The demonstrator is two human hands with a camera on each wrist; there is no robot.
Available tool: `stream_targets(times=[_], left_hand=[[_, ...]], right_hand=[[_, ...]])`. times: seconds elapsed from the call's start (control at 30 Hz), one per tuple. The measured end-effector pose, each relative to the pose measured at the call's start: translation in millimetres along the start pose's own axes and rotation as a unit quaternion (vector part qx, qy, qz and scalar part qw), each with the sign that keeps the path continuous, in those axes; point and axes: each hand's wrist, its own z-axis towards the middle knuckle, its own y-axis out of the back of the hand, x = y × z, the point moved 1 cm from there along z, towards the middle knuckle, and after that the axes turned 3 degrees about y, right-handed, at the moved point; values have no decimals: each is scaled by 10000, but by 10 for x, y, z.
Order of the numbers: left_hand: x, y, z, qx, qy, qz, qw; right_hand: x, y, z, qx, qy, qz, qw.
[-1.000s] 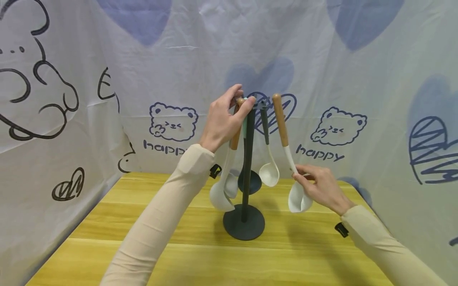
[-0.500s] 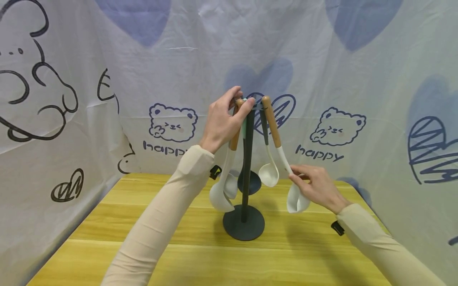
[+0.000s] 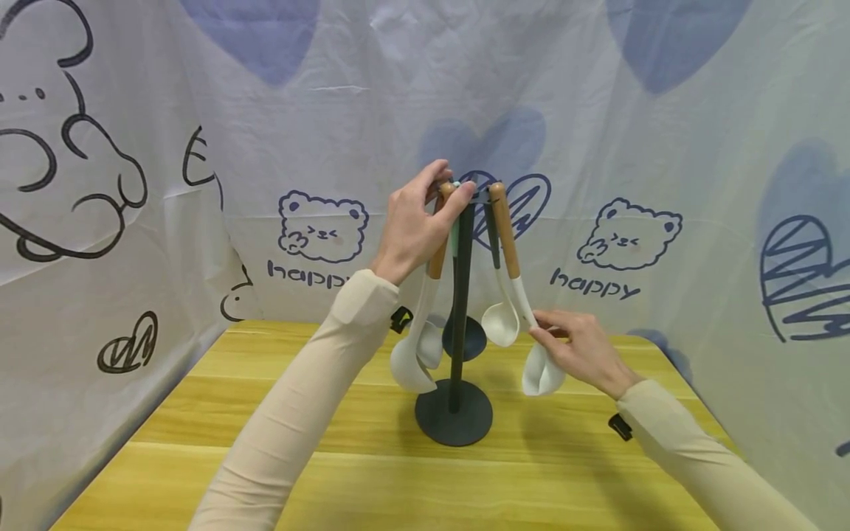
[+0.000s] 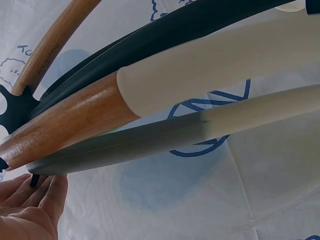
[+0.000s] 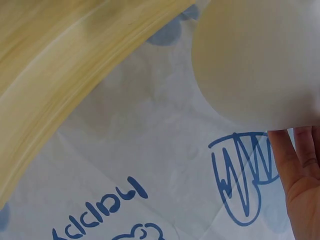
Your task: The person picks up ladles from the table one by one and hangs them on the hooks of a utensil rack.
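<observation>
The dark utensil stand [image 3: 462, 295] is upright on the table, its round base [image 3: 454, 414] flat. My left hand [image 3: 415, 225] grips the stand's top, thumb in front and fingers behind. My right hand [image 3: 584, 348] pinches the white neck of a wooden-handled ladle [image 3: 507, 240], tilted with its white bowl [image 5: 255, 60] low. The ladle's handle end is at the hook ring [image 4: 19, 107]; whether it is hooked I cannot tell. Under my left hand hangs another white ladle with a wooden handle [image 4: 75, 115]. A grey-handled cream ladle [image 3: 501, 324] and a dark ladle [image 3: 473, 339] hang behind.
Another pale utensil [image 3: 430, 345] hangs partly hidden behind the left ladle. The yellow wood-grain table [image 3: 372, 479] ends at a pale printed cloth [image 3: 319, 133], which stands behind and at both sides.
My right hand has moved left with the ladle, bringing its handle end from beside the stand to the hook ring. My left hand has stayed on the stand's top.
</observation>
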Motion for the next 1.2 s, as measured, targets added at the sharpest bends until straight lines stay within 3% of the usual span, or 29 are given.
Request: stream_targets(times=[0.4, 0.8, 1.2], left_hand=[[-8, 22, -8, 81, 33, 40, 10000], [-41, 20, -3, 138, 54, -44, 9999], [-17, 45, -25, 253, 92, -50, 9996]], right_hand=[[11, -114, 83, 113, -182, 227, 9995], [-14, -156, 130, 57, 11, 330, 9994], [21, -191, 115, 195, -193, 451, 9986]])
